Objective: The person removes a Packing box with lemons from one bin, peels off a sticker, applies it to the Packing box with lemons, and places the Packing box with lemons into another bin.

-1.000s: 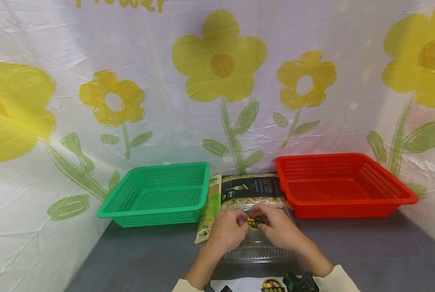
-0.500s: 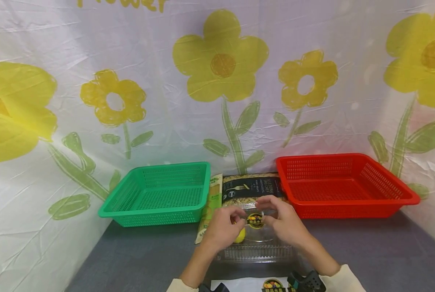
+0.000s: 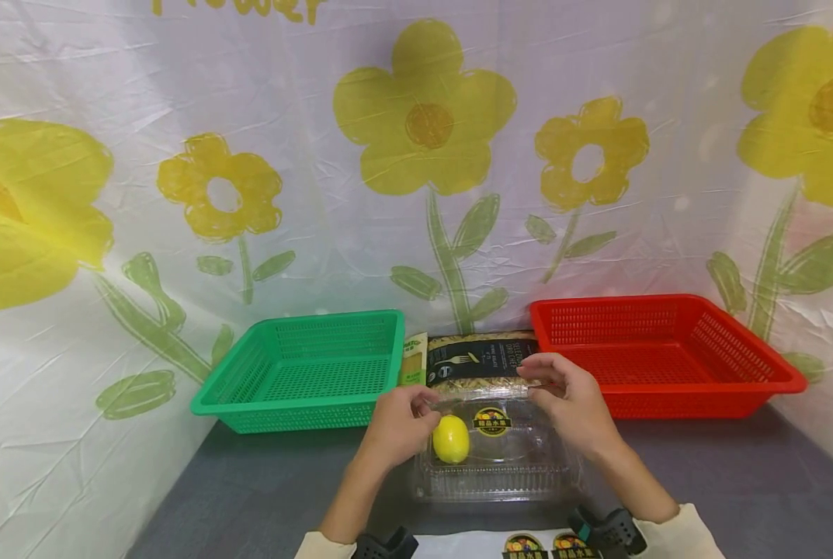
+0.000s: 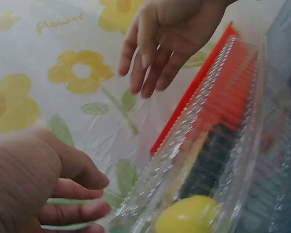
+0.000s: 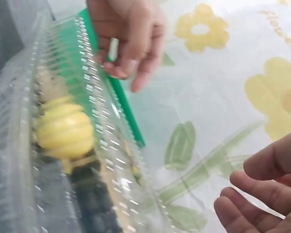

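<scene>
A clear plastic clamshell box [image 3: 496, 483] stands at the middle of the table, its lid down. A round black and yellow sticker [image 3: 491, 421] lies on top. At the left of the box is a lemon [image 3: 451, 439], which shows through the ridged clear wall in the right wrist view. My left hand [image 3: 400, 425] is at the box's left side, close to the lemon, fingers loosely bent and holding nothing. Over the far right corner is my right hand [image 3: 571, 402], its thumb and fingers spread apart around bare air.
Behind the box lie a pasta bag [image 3: 482, 361] and a slim green and yellow packet [image 3: 413, 365]. A green basket [image 3: 297, 415] stands at left, a red basket [image 3: 688, 400] at right. A white sheet of stickers [image 3: 461, 546] lies at the front edge.
Both hands have moved apart from over the lid, the left to the left and the right to the right and away. The lemon and sticker are uncovered.
</scene>
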